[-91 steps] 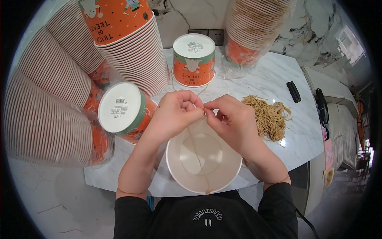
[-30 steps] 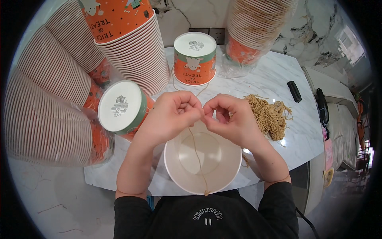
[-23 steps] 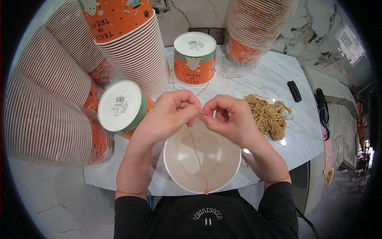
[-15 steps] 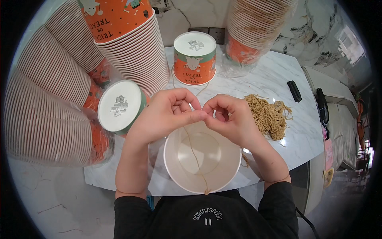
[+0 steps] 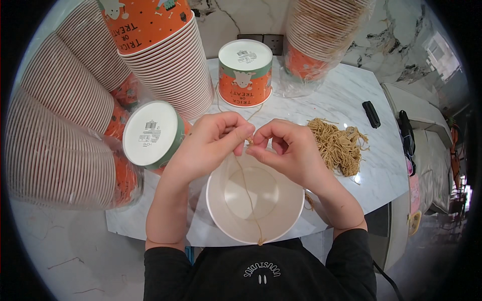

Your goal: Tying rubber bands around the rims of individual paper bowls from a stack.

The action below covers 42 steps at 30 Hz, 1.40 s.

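Little is changed since half a second ago: both hands are kept over the cup, the left thumb now stretched slightly further toward the right fingertips. A thin twine is pinched between thumb and forefinger of the left hand and likewise by the right hand, the fingertips of both nearly touching above the far rim. The twine is run down across the open mouth of a white paper cup to a small knot at its near rim. Just right of the right hand, a loose heap of twine pieces is seen on the marble table. An upturned orange cup stands beyond; stacked orange cups are crowded at left.
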Available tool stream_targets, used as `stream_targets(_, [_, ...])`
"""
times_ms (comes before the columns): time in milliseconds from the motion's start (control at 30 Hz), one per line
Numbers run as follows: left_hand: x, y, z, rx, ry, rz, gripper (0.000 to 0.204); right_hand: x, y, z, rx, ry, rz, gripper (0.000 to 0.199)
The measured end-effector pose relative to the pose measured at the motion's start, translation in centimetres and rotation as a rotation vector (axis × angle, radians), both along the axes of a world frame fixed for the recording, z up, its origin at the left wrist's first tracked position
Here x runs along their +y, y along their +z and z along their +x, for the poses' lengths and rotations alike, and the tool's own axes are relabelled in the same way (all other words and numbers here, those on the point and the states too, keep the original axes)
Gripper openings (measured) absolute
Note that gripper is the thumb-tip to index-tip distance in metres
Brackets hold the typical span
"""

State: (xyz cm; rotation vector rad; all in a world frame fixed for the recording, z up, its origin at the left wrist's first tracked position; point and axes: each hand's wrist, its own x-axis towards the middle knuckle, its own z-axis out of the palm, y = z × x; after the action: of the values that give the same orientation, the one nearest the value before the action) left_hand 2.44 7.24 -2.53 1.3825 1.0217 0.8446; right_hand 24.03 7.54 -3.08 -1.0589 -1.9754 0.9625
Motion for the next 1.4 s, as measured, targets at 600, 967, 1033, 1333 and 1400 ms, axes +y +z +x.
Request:
stream_targets(600, [-0.5, 1.5, -0.6, 0.3, 0.003, 0.248, 0.013, 0.1, -0.3, 0.0, 0.034, -0.008, -0.038, 0.011])
stream_targets(967, [-0.4, 0.7, -0.1, 0.187, -0.005, 0.119, 0.008, -0.1, -0.3, 0.1, 0.016, 0.014, 0.049, 0.011])
stream_targets(1033, [-0.3, 0.8, -0.1, 0.169, -0.012, 0.092, 0.008, -0.1, -0.3, 0.2, 0.013, 0.013, 0.052, 0.011])
stream_targets(1333, [-0.2, 0.9, -0.4, 0.128, -0.025, 0.03, 0.013, -0.1, 0.0, 0.1, -0.012, 0.027, 0.049, 0.013])
stream_targets(1400, [-0.1, 1.0, -0.5, 0.091, -0.03, 0.01, 0.015, -0.2, 0.0, 0.1, -0.015, 0.026, 0.044, 0.013])
